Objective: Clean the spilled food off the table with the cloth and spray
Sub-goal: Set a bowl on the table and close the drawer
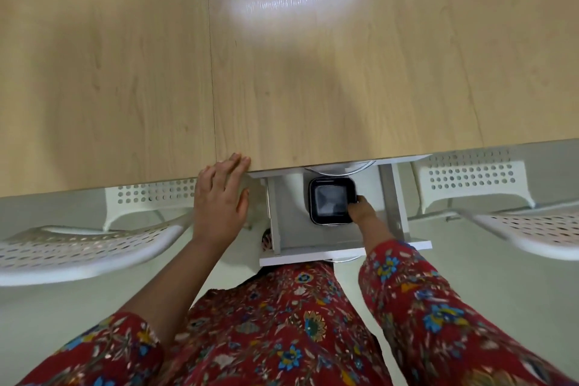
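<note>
A light wooden table [313, 72] fills the upper view; no food, cloth or spray shows on it. Under its near edge a white drawer [344, 252] is pulled out. Inside it stands a black square container [332, 205] with a clear lid. My right hand [365, 213] reaches down into the drawer and grips the container's right side. My left hand [221, 197] has straight fingers whose tips touch the table's near edge.
A white perforated chair [94, 247] stands at the left and another white perforated chair [501, 197] at the right, both tucked at the table edge. A round metal rim [344, 168] shows at the drawer's back. Pale floor lies below.
</note>
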A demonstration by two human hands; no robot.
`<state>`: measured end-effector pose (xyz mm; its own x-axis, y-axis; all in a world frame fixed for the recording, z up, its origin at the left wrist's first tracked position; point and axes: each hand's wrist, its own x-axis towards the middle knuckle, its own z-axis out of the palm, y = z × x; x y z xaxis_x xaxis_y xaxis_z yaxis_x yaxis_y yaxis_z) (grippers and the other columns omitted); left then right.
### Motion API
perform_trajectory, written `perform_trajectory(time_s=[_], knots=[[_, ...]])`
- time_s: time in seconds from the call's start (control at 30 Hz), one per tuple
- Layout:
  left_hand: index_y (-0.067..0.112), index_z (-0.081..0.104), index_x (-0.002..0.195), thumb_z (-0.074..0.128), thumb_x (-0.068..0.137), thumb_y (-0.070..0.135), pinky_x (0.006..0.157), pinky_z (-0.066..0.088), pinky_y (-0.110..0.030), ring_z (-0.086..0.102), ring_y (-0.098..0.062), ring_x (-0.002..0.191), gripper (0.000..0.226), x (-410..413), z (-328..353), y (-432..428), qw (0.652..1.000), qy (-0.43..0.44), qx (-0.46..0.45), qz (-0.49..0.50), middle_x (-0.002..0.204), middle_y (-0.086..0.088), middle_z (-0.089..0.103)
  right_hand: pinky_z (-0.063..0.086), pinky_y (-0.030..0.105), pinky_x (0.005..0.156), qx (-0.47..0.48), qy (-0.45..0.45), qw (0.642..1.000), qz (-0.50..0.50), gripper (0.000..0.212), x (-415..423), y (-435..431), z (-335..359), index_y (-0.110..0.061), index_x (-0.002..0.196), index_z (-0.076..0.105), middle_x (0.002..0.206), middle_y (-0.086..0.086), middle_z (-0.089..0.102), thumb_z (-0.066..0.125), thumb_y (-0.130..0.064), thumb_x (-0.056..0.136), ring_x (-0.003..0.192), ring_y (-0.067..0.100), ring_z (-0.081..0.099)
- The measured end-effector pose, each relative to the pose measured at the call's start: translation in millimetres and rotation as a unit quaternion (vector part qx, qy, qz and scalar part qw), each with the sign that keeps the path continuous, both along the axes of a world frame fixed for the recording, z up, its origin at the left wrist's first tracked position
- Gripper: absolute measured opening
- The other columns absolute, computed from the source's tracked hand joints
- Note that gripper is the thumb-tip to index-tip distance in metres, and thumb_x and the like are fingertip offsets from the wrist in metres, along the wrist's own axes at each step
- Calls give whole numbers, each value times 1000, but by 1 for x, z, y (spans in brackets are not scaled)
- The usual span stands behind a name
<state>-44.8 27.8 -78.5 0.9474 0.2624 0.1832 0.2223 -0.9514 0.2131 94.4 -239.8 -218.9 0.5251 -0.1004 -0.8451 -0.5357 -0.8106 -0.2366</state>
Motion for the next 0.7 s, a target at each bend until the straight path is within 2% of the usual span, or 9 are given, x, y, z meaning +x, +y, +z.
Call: perform_trajectory(time_s=[0.17,0.3,0.37,0.43,0.47,0.53,0.6,0.7], knots=[[15,46,141,67,82,12,110,31,-46,44,-28,126,62,0,2,0,1000,-1,0,-4,144,-6,45,45,39,94,-53,-29,993,101,32,-10,-4,-8,0,125,52,126,22,58,48,-8,94,115,37,56],[16,45,141,67,81,12,110,30,-46,46,-30,126,64,-1,2,1,1000,11,-7,-5,145,-6,44,49,35,82,-62,-64,981,170,24,-24,-15,32,-2,111,61,114,18,66,48,-5,92,105,35,61],[16,46,141,69,80,11,109,31,-46,46,-30,125,66,0,5,2,1000,13,-17,-9,145,-5,45,43,30,71,-36,-99,974,199,20,-33,-22,69,-3,103,63,107,17,67,47,-6,92,100,35,62],[17,46,141,69,79,9,108,32,-46,46,-30,125,68,0,6,3,999,15,-29,-11,145,-5,45,37,31,61,1,-124,970,208,13,-39,-29,108,-9,85,60,91,16,66,49,-9,91,89,34,62],[17,46,141,69,78,8,108,33,-46,46,-30,124,68,0,6,3,999,17,-32,-11,144,-6,45,38,33,59,24,-128,970,206,14,-40,-32,127,-10,79,58,83,14,64,50,-11,90,84,33,61],[15,48,140,69,76,6,106,34,-45,45,-30,121,68,-1,8,3,999,16,-27,-19,143,-7,47,46,36,63,82,-133,973,173,14,-38,-35,162,-6,80,62,78,12,65,53,-12,90,78,32,64],[14,49,140,69,76,5,105,34,-42,46,-30,119,67,1,10,4,999,18,-27,-25,142,-7,48,53,34,64,165,-135,973,89,14,-32,-32,198,-6,91,68,82,10,70,55,-10,93,75,25,68],[13,50,139,71,74,4,104,35,-42,46,-30,118,69,1,12,4,999,26,-37,-27,142,-8,49,58,26,62,261,-174,949,-23,16,-16,-15,237,-2,100,67,87,12,70,52,-5,96,75,23,68]])
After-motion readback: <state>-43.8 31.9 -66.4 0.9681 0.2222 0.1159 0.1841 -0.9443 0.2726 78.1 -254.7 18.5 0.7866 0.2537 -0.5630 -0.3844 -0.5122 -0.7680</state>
